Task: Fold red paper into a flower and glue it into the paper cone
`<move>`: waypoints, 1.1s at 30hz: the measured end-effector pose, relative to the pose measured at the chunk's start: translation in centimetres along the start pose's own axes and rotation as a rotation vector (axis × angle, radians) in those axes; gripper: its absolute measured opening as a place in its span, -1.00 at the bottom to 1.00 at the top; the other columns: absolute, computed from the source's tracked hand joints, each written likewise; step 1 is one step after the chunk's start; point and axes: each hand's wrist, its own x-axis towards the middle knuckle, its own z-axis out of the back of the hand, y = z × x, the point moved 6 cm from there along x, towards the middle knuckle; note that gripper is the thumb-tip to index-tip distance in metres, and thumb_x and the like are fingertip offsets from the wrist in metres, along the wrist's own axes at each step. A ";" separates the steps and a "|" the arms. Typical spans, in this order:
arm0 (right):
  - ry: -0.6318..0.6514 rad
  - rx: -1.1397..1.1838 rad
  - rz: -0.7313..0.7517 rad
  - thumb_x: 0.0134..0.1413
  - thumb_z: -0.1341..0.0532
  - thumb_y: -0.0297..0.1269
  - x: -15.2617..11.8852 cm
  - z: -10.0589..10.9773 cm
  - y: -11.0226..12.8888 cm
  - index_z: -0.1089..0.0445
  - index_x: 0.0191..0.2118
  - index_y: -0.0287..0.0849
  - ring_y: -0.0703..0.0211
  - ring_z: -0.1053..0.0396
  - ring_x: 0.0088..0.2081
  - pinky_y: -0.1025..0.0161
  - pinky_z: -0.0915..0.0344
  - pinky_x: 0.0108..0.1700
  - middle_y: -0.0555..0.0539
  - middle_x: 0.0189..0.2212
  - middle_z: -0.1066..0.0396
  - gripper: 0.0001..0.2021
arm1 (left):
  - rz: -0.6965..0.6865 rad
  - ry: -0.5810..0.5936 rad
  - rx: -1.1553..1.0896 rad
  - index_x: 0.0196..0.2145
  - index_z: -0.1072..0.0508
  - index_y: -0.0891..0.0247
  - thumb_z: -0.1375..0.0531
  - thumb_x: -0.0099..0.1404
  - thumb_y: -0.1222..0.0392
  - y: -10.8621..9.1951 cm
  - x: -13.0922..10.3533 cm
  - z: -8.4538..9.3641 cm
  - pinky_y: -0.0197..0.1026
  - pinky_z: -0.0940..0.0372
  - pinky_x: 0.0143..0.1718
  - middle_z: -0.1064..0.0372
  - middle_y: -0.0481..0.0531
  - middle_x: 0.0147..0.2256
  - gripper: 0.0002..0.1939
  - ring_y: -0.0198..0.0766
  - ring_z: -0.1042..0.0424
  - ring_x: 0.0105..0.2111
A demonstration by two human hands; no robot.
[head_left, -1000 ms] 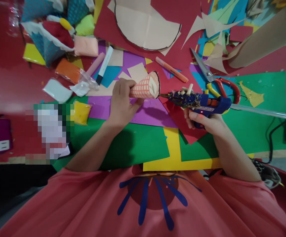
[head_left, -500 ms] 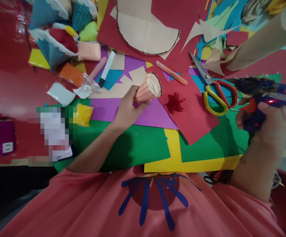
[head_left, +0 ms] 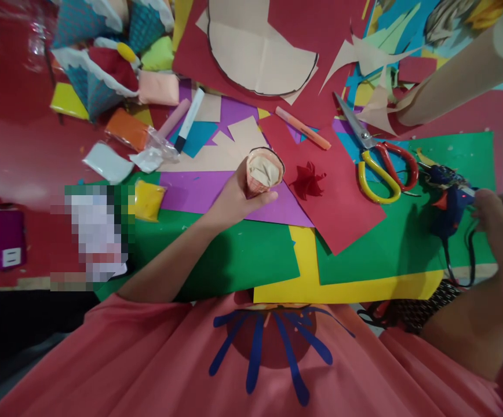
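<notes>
My left hand (head_left: 234, 200) is closed around a small paper cone (head_left: 263, 169) with a red grid pattern and a dark rim. Its open mouth faces up, and crumpled cream paper shows inside. A blue glue gun (head_left: 448, 202) with an orange trigger lies on the green sheet at the right, a small red light lit on it. My right hand (head_left: 499, 223) is at the gun's back end, fingertips close to it; whether they grip anything cannot be made out. Right of the cone, a folded dark red paper piece (head_left: 309, 180) rests on red paper (head_left: 349, 214).
Scissors (head_left: 371, 147) with yellow and red handles lie near the glue gun. An orange highlighter (head_left: 303, 128) and a white marker (head_left: 189, 120) lie farther back. Blue decorated cones (head_left: 97, 87) and clay packets (head_left: 126, 130) stand at the left. A paper roll (head_left: 455, 78) leans at the right.
My right hand held the glue gun by its handle; now the gun is lower and the hand has shifted right to its back end. The cone has tipped more upright in my left hand.
</notes>
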 end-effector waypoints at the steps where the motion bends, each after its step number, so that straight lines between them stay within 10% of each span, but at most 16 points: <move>1: -0.031 -0.009 -0.082 -0.07 -0.37 -0.34 -0.5 -0.1 1.3 -0.32 -0.68 -0.05 0.22 -0.19 -0.75 0.17 -0.08 -0.64 -0.05 -0.77 -0.29 -0.71 | -0.007 0.010 0.027 -0.20 -0.28 0.21 -0.30 0.11 0.05 -0.1 0.0 0.0 -0.09 -0.45 -0.12 -0.43 0.09 -0.20 -0.63 -0.19 -0.48 -0.15; 4: 0.102 0.141 0.129 0.03 -0.30 -0.29 -1.9 -2.9 7.5 -0.46 -0.37 -0.10 0.16 -0.38 -0.52 0.18 -0.23 -0.49 -0.14 -0.49 -0.48 -0.96 | -0.038 0.030 0.123 -0.18 -0.28 0.19 -0.27 0.15 0.00 -0.2 -0.1 -0.1 -0.08 -0.44 -0.15 -0.41 0.02 -0.25 -0.64 -0.22 -0.47 -0.21; 10: 0.458 0.142 0.562 0.23 -0.15 -0.06 -5.1 -9.2 16.8 -0.44 -0.06 -0.17 0.04 -0.45 -0.26 0.12 -0.34 -0.25 -0.25 -0.16 -0.49 -0.67 | -0.082 -0.010 0.341 -0.06 -0.27 0.21 -0.29 0.14 0.09 0.0 -0.4 0.1 -0.05 -0.38 -0.04 -0.38 0.07 -0.15 -0.56 -0.14 -0.43 -0.09; 14: 0.355 0.058 0.698 0.21 -0.17 -0.10 -6.0 -11.0 20.3 -0.40 0.01 -0.18 -0.09 -0.47 -0.15 0.08 -0.37 -0.24 -0.28 0.00 -0.43 -0.65 | -0.074 -0.022 0.383 -0.10 -0.28 0.21 -0.26 0.12 0.14 -0.2 -0.3 0.3 -0.10 -0.40 -0.15 -0.38 0.03 -0.21 -0.60 -0.18 -0.43 -0.20; 26: 0.325 0.162 0.775 0.06 -0.25 0.10 -5.5 -12.5 19.8 -0.24 0.16 -0.14 -0.34 -0.24 0.19 -0.28 -0.23 0.16 -0.32 0.14 -0.29 -0.38 | -0.047 0.023 0.397 -0.13 -0.27 0.22 -0.26 0.13 0.17 -0.2 -0.2 0.0 -0.23 -0.36 -0.25 -0.40 0.01 -0.26 -0.64 -0.24 -0.42 -0.29; 33: 0.440 0.307 0.835 0.18 -0.18 -0.05 -6.3 -15.2 20.5 -0.35 -0.10 -0.10 -0.22 -0.26 0.20 -0.24 -0.18 0.21 -0.27 0.14 -0.37 -0.73 | -0.067 -0.003 0.445 -0.09 -0.27 0.21 -0.27 0.14 0.14 -0.1 -0.4 0.2 -0.14 -0.37 -0.16 -0.39 0.03 -0.23 -0.60 -0.18 -0.44 -0.25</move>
